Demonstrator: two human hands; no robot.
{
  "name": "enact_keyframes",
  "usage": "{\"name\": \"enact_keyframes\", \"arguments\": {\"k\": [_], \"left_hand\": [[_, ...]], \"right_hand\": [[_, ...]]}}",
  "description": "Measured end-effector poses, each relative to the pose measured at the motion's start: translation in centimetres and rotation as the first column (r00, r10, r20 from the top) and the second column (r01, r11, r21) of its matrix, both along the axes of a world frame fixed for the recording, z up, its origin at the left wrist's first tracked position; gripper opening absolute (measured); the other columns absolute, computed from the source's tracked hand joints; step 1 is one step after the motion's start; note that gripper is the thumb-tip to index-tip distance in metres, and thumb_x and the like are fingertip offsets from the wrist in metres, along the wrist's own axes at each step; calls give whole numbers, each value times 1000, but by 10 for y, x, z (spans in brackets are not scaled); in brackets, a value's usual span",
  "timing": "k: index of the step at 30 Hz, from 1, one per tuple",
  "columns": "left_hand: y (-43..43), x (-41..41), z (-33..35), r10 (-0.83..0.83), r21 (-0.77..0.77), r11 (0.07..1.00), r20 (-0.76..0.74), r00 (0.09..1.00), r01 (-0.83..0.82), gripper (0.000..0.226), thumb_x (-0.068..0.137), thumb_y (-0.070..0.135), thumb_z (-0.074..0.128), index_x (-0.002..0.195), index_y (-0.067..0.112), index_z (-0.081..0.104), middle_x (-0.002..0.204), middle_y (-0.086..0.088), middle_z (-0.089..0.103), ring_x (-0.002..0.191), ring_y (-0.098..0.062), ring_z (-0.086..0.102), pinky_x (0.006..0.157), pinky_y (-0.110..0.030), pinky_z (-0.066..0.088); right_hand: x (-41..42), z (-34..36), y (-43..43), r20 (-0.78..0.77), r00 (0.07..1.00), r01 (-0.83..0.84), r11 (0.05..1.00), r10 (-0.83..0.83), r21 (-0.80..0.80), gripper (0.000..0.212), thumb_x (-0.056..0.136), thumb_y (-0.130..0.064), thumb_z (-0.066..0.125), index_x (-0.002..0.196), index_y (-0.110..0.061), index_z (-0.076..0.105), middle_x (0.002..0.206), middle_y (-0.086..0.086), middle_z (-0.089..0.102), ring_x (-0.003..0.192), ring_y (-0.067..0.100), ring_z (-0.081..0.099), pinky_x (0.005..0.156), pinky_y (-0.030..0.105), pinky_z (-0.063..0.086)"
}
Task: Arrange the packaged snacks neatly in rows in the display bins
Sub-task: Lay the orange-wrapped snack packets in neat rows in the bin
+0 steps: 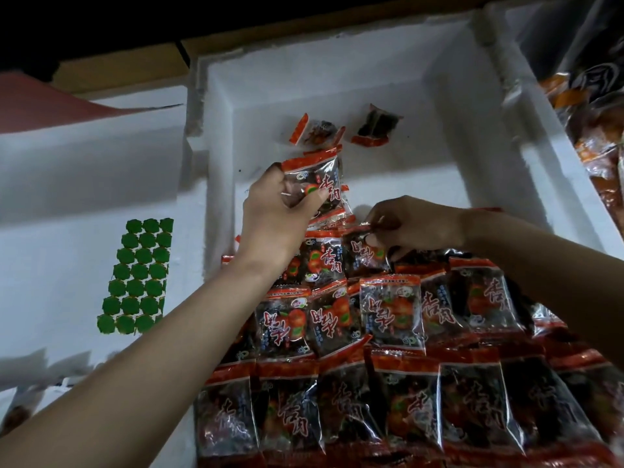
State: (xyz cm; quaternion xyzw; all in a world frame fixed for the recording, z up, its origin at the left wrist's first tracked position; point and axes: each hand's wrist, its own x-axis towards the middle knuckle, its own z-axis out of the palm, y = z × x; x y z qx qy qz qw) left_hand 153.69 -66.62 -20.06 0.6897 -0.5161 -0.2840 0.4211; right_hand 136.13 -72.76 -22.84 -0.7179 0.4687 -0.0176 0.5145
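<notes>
Clear, red-edged snack packs [388, 332] printed 杏肉 fill the near part of the white foam bin [337, 72] in overlapping rows. The left hand [277, 214] has its grip round one pack [317, 180] at the rows' far end; the right hand [415, 228] pinches another pack [364, 258] there.

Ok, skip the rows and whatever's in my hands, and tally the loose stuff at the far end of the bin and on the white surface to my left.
Loose snack packets: 2
Green sticker sheet: 1
Total: 3
</notes>
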Motion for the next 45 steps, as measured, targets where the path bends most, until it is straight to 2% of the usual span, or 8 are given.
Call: {"name": "enact_keyframes", "arguments": {"k": [3, 8, 15, 21, 28, 35, 42, 45], "left_hand": [[3, -1, -2, -10, 11, 1000, 0, 1000, 10, 14, 86, 25, 67, 88, 19, 55, 76, 14, 57, 68, 4, 54, 60, -6, 42], [9, -6, -4, -54, 47, 997, -8, 999, 54, 14, 88, 27, 64, 80, 24, 52, 72, 14, 55, 63, 8, 53, 56, -2, 37], [12, -18, -2, -107, 131, 984, -103, 989, 121, 17, 92, 21, 56, 79, 17, 48, 93, -1, 63, 87, -14, 56, 78, -25, 43], [6, -28, -1, -245, 98, 962, -116, 963, 256, 7, 91, 16, 60, 93, 23, 58, 92, 13, 61, 81, -1, 57, 68, -11, 42], [-6, -45, -2, -391, 57, 915, -114, 913, 399, 25, 89, 17, 63, 106, 26, 48, 99, 10, 63, 91, 3, 61, 74, -7, 47], [-27, -47, -28, -658, 451, 748, 406, 634, 487, 58, 81, 35, 71, 131, 16, 49, 131, -7, 52, 125, -21, 44, 103, -34, 36], [-33, -38, -24, -692, 521, 695, 298, 658, 495, 54, 80, 20, 74, 129, 21, 50, 137, -4, 47, 125, -19, 43, 99, -26, 35], [-32, -29, -20, -713, 533, 668, 260, 651, 519, 52, 83, 18, 71, 130, 23, 49, 137, -3, 47, 111, -13, 46, 88, -22, 33]], "right_hand": [[-3, 1, 1, -132, 989, -82, 985, 62, -152, 12, 88, -25, 63, 80, -19, 56, 77, -3, 61, 68, 12, 61, 63, 20, 50], [-2, -1, 3, -304, 944, -222, 932, 131, -288, 34, 90, -38, 57, 118, -18, 61, 110, 7, 64, 94, 19, 58, 78, 26, 42], [-9, 4, 11, -318, 929, -306, 879, 191, -365, 59, 86, -51, 55, 136, -23, 43, 120, 0, 49, 113, 18, 51, 87, 23, 35], [-24, 32, 17, 116, 993, 57, 977, -34, -204, 82, 74, -25, 75, 141, -23, 28, 121, -8, 49, 100, 8, 58, 76, 15, 53], [-46, 42, 8, 279, 942, 268, 914, -183, -305, 10, 79, -15, 69, 86, -19, 63, 86, 1, 68, 76, 23, 66, 67, 28, 54], [-68, 19, -22, -43, 956, 219, 801, -291, -558, 23, 90, -24, 60, 106, -8, 65, 94, 6, 61, 86, 21, 57, 70, 23, 35], [-47, 4, -10, -127, 990, 31, 971, -62, -236, 8, 91, -15, 58, 87, -9, 61, 84, 4, 62, 59, 10, 61, 52, 12, 46], [-44, 0, -6, -135, 989, 29, 972, -62, -234, 8, 92, -19, 58, 92, -12, 62, 91, 4, 64, 75, 19, 67, 61, 16, 49]]}}
